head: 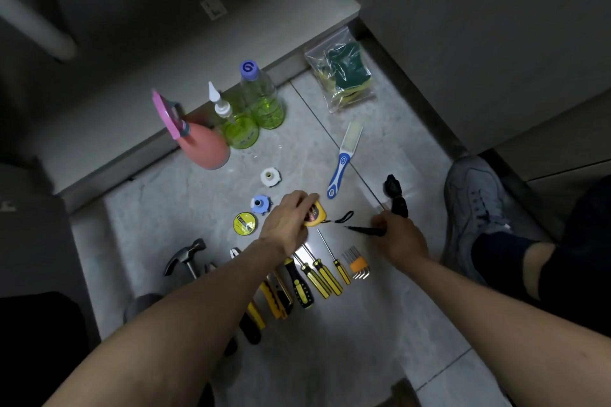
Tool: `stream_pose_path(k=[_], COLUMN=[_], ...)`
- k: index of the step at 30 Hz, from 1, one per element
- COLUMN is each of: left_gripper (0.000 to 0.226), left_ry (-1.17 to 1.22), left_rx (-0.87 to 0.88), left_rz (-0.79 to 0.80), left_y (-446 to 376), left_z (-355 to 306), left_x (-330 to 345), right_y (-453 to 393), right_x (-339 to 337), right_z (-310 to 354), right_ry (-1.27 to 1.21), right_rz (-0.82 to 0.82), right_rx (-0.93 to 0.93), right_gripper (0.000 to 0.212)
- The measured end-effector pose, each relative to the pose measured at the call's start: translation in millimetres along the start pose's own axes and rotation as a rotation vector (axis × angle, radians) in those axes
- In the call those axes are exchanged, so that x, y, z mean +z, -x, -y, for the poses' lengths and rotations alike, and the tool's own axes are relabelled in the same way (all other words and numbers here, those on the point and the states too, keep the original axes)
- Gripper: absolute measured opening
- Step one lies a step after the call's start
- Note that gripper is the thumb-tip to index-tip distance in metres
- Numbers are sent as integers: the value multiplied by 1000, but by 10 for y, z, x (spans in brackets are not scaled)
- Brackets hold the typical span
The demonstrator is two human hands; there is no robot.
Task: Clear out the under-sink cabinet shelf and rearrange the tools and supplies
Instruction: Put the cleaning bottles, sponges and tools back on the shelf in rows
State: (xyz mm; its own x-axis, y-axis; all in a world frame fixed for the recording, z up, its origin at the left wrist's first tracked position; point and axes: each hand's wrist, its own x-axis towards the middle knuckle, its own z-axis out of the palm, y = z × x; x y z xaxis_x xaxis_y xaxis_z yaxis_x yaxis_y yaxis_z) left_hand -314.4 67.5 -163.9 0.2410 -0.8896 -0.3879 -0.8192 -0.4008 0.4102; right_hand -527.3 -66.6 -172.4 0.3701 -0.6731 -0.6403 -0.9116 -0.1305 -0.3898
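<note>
The left hand (288, 215) grips a yellow tape measure (314, 215), its label unreadable. Just right of it, the right hand (396, 235) pinches a black probe (362, 229). Beyond, a bottle cap (248, 68) reads "6".

The left hand (291, 218) covers most of the yellow tape measure (314, 217), so only its right end and black loop show, and its label is too blurred to read. The right hand (398, 235) hides the handle of a thin black tool (362, 229); what kind it is cannot be told. The left forearm crosses the pliers (235, 254) and the knife (274, 299), hiding parts of both. The print on the yellow tin (245, 223) is too small to read. A dark bundle (395, 190) by the shoe (476, 208) is too dim to identify. The cabinet interior is in deep shadow.
</note>
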Motion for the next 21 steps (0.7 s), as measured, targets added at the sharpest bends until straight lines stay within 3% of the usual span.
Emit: stream_pose_path(k=[3, 6, 9, 17, 21], left_gripper=[65, 53, 49, 36, 44], left_ry=[48, 79, 53, 31, 136], left_rx=[21, 25, -20, -319, -544], left_rz=[-119, -236, -276, -362, -331], left_y=[112, 193, 261, 419, 505], left_z=[5, 25, 84, 352, 473], left_x=[-106, -213, -305, -441, -363], right_y=[39, 58, 95, 160, 108], right_x=[5, 26, 52, 137, 116], right_z=[33, 54, 67, 138, 261], right_ry=[143, 119, 166, 156, 105], right_rz=[-51, -117, -90, -133, -249], right_rx=[-40, -9, -61, -69, -176], right_gripper=[11, 30, 20, 15, 19])
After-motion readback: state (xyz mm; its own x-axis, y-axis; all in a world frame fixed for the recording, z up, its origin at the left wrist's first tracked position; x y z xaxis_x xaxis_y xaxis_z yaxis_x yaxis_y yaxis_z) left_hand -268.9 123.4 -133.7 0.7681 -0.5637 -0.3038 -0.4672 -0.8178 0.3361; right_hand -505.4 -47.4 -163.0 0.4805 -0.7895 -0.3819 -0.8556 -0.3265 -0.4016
